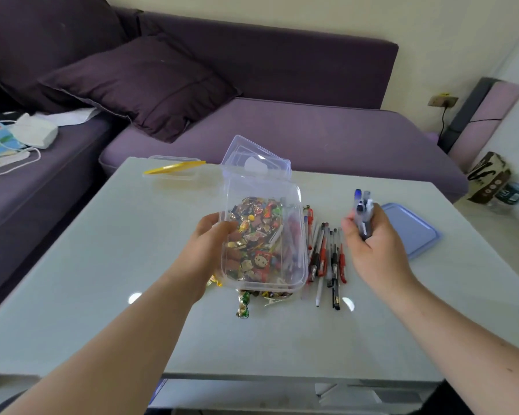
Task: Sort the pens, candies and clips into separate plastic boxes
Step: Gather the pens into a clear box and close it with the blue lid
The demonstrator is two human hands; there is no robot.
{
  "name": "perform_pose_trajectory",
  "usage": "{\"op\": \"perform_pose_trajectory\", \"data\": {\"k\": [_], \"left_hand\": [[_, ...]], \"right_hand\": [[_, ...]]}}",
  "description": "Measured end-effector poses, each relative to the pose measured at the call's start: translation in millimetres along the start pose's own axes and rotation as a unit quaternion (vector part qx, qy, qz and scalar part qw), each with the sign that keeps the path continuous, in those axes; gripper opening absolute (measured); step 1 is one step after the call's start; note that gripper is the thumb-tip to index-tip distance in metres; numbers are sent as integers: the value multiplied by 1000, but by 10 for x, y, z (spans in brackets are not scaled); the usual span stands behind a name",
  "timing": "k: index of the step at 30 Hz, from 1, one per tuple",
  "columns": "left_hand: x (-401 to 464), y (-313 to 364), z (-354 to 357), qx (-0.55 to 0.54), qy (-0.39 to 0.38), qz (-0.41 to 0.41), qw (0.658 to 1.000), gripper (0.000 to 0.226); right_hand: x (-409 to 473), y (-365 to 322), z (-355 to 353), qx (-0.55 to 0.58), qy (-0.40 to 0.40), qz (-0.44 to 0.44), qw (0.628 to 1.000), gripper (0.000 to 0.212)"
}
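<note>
Left hand (215, 235) gripping a candy-filled clear box (264, 235), right hand (372, 235) clutching pens (362, 211); loose pens (327, 256) waiting, clips seemingly unsorted.

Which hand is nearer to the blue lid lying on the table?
Right. The right hand, gripping a bundle of pens, is just beside the blue lid. The left hand holds the clear box farther over, across the loose pens.

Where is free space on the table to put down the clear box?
Bare table lies left of the left hand, and along the near edge. Crowded: loose pens and candies around the clear box; blue lid at right.
</note>
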State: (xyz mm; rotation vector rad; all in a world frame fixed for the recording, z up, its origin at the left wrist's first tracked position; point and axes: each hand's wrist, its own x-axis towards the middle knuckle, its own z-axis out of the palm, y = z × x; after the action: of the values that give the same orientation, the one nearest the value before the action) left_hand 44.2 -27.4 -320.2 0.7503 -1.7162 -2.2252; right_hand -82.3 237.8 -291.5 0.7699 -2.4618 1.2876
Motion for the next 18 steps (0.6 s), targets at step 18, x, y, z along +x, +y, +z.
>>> {"op": "perform_pose_trajectory", "data": {"k": [18], "left_hand": [[-6, 193, -20, 12, -22, -50, 998, 59]], "right_hand": [[777, -1129, 356, -305, -291, -390, 819, 65]]}}
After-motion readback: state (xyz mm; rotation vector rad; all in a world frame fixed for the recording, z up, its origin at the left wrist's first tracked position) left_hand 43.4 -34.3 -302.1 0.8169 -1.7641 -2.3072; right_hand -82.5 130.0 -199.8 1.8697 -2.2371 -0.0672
